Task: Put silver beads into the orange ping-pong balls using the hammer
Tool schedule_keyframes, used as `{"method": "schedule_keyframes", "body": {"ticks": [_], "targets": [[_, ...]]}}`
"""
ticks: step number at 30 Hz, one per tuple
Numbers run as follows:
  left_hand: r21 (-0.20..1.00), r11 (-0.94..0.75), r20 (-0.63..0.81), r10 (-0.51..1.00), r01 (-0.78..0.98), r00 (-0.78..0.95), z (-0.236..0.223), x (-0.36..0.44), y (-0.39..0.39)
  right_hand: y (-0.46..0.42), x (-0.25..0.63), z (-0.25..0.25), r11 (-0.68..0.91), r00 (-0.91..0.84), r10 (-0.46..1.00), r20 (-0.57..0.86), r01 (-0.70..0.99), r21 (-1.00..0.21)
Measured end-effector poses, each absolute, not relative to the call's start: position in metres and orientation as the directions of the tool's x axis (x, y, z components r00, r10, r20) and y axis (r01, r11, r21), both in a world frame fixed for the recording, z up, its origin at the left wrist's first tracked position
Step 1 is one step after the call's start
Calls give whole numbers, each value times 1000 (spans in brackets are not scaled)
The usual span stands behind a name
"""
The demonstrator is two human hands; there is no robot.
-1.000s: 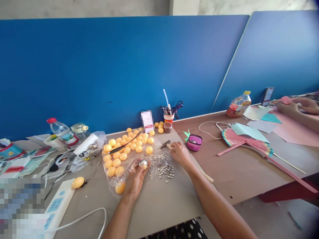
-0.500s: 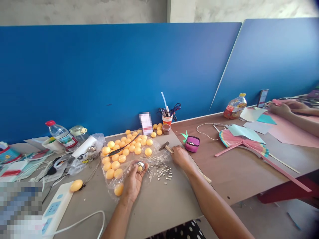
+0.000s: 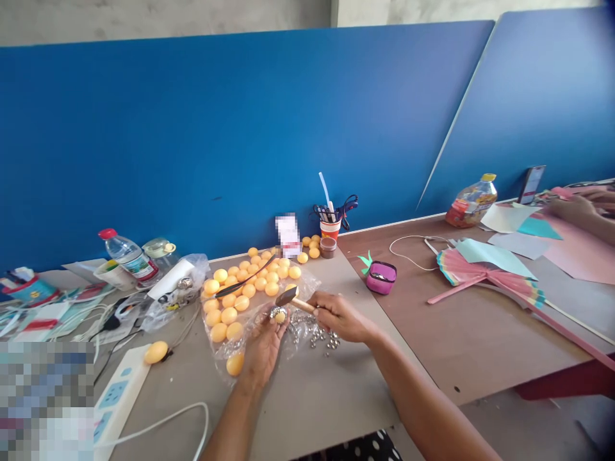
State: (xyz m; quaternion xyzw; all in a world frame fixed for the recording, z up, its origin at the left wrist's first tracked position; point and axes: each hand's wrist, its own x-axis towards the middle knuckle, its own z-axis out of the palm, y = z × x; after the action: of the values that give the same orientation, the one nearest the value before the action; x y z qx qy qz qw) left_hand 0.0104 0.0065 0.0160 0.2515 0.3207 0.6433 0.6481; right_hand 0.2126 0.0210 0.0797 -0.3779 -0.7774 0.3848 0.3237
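My left hand [image 3: 263, 351] holds a small yellow ball [image 3: 279, 315] partly covered with shiny silver studs, the fingers curled around its sides. My right hand [image 3: 340, 316] is closed around the pale wooden handle of a small hammer [image 3: 302, 305]. The hammer's dark head is just above the ball; whether it touches I cannot tell. Loose silver studs [image 3: 330, 342] lie on clear plastic and on the table below my right hand. Several plain yellow balls [image 3: 248, 291] rest on a clear plastic bag [image 3: 221, 349] beyond my left hand, a black strap across them.
At the left are a power strip [image 3: 120, 397], cables, a water bottle [image 3: 129, 256] and another yellow ball [image 3: 156, 352]. A cup of pens [image 3: 330, 228] stands by the blue partition. Rightward lie a purple pouch [image 3: 382, 276] and a pink fan [image 3: 461, 266]. Another person's hands [image 3: 576, 208] work at far right.
My right hand has lifted the hammer off the table and brought it left, over the ball in my left hand. The left hand has kept its hold. The camera view has shifted slightly.
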Motion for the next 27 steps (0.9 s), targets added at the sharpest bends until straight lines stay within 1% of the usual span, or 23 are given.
{"method": "schedule_keyframes", "body": {"ticks": [3,6,11,15,19,23,27], "targets": [[760,10,-73,995,-649,-70,14,10,7,21,210,78,457,-520,826,219,389,-800],[782,36,-99,993,-622,-67,12,9,7,23,211,77,478,-516,829,217,450,-755],[786,27,-72,996,-617,-47,12,8,7,23,213,77,449,-502,839,210,419,-790],[808,12,-82,992,-589,-93,12,8,8,23,210,74,491,-536,815,218,440,-751],[817,-2,-53,995,-577,-79,10,8,9,24,209,72,474,-521,821,234,395,-787],[841,9,-67,994,-541,-87,9,7,8,25,208,72,452,-523,829,199,415,-790],[820,-12,-21,999,-572,-51,14,7,5,24,210,74,306,-519,850,86,355,-884]]}}
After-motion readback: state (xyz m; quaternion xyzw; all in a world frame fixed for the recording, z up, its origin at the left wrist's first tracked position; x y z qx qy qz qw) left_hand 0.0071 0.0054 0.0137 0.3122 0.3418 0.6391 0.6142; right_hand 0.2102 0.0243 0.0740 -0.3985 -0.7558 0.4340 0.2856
